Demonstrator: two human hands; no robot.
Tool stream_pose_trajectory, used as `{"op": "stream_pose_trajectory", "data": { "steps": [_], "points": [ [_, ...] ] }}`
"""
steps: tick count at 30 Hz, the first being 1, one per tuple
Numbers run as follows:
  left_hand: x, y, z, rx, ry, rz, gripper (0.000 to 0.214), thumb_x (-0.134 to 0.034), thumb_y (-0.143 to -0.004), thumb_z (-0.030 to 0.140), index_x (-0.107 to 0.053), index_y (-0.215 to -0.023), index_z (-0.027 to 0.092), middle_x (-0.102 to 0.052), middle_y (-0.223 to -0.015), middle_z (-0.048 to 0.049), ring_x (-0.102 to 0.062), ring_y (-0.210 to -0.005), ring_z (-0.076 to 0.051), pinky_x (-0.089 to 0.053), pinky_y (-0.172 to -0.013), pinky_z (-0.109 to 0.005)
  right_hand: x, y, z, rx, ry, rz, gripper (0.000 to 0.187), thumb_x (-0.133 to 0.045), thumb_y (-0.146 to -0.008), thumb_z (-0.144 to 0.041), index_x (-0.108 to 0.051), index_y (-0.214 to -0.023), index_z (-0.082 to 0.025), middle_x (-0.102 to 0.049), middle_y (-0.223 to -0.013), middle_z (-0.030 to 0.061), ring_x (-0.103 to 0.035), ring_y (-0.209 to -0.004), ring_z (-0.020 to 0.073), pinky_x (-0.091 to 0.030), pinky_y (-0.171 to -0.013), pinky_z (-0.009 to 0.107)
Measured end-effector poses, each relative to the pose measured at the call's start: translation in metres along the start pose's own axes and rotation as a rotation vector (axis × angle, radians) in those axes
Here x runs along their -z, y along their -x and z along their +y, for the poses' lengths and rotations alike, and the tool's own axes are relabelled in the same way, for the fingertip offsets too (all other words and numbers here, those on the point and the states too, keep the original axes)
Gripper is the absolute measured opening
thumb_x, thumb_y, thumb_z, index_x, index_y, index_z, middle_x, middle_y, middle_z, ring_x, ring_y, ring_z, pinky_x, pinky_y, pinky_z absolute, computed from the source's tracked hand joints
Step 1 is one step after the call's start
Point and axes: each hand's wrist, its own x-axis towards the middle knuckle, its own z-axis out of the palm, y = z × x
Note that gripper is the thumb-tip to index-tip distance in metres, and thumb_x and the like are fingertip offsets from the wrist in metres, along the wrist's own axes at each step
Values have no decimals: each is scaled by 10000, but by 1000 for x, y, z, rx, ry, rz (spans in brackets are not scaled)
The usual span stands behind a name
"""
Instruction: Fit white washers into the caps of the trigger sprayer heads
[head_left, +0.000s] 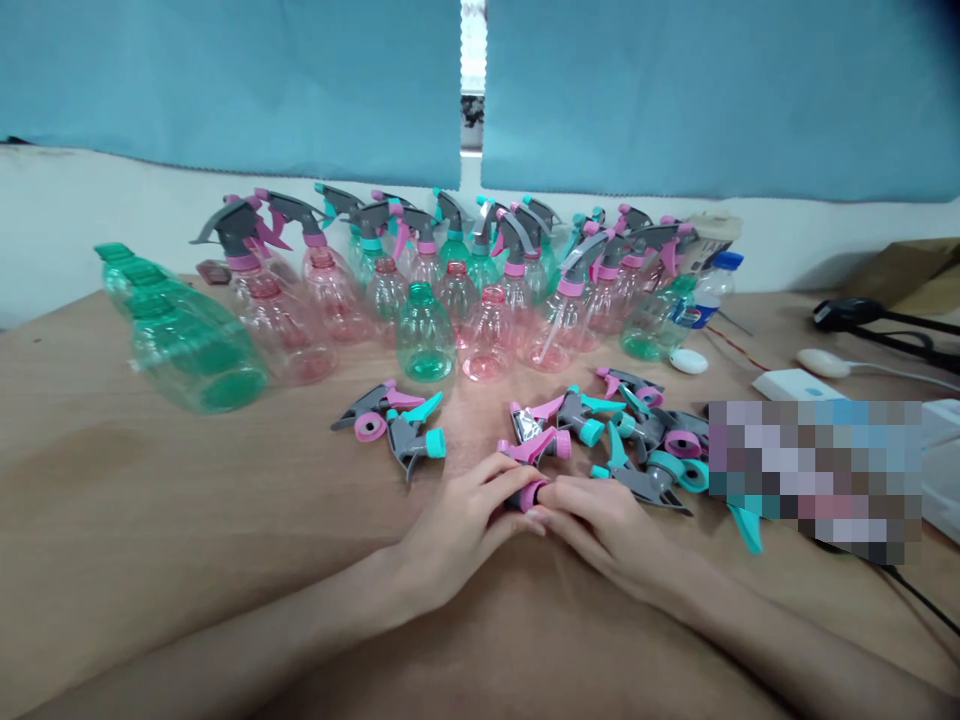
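Hands [457,525] [600,520] pinch pink cap [529,494] | sprayer heads [645,450] beside | bare table [150,500] left

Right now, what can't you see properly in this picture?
Head view:
- Pink cap: mostly covered by the left hand and right hand.
- Blurred patch: hides whatever lies there.
- Back-row spray bottles: partly hidden by front ones.
- Black cable: cut off by the right edge.

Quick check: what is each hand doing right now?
Left hand: fingers closed on the pink-capped sprayer head.
Right hand: fingertips on the same sprayer head, sharing the grip.
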Motion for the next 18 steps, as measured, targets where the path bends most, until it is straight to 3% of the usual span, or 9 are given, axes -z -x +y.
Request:
{"op": "stream_pose_trajectory", "data": {
  "steps": [8, 15, 18],
  "points": [
    [-1, 1, -2, 17, 24, 19, 255, -576, -885, 250, -565, -1137, 219, -598, -1087, -48, -601, -890, -173, -506, -812, -319, 4, -6, -5, -181, -248, 76, 325, -426, -955, -339, -563, -705, -182, -591, -621, -22, -541, -556, 94, -417, -568, 201],
    [-1, 0, -2, 42, 10, 45, 277, -628, -848, 248, -578, -1120, 227, -603, -1045, -25, -587, -846, -157, -491, -795, -299, 8, -5, -7, -265, -265, 158, 242, -503, -906, -344, -546, -727, -187, -576, -627, -24, -473, -467, 83, -363, -447, 205],
    [0, 0, -1, 51, 5, 64, 289, -652, -830, 233, -590, -1111, 217, -607, -1019, -20, -581, -826, -151, -483, -791, -292, 10, -4, -7, -253, -238, 245, 156, -541, -884, -310, -560, -786, -190, -581, -673, -17, -484, -494, 91, -392, -483, 217]
  ]
}}
